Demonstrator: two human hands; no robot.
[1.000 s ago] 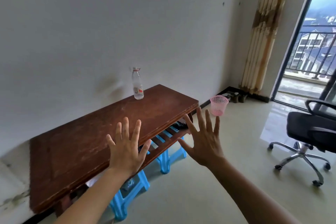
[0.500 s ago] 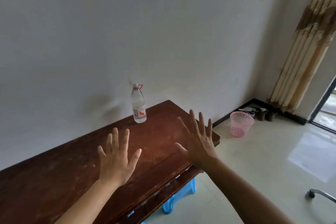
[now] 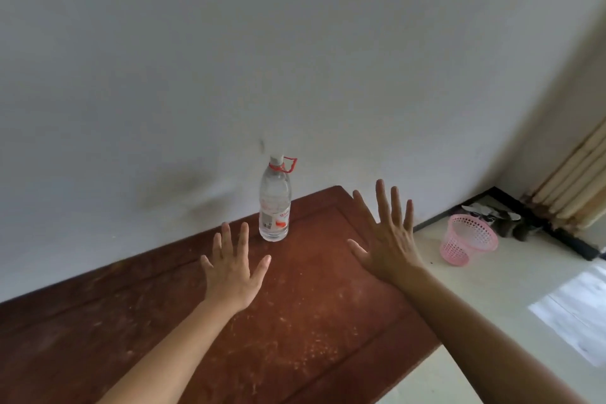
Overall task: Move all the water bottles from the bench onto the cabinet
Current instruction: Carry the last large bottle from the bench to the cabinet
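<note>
One clear plastic water bottle (image 3: 275, 205) with a red neck ring and a white-red label stands upright near the far edge of a dark reddish-brown wooden top (image 3: 311, 321), close to the wall. My left hand (image 3: 231, 269) hovers over the wood just in front of the bottle, fingers spread, holding nothing. My right hand (image 3: 388, 239) is raised to the right of the bottle, palm down, fingers apart, also empty. Neither hand touches the bottle.
A white wall rises right behind the wooden top. On the tiled floor to the right stands a pink mesh basket (image 3: 467, 241), with dark shoes (image 3: 505, 221) behind it and a beige curtain (image 3: 577, 184) in the corner.
The view has come closer to the wooden top and turned left; the chair and balcony door have left the frame. Both hands stay spread and now reach nearer the bottle.
</note>
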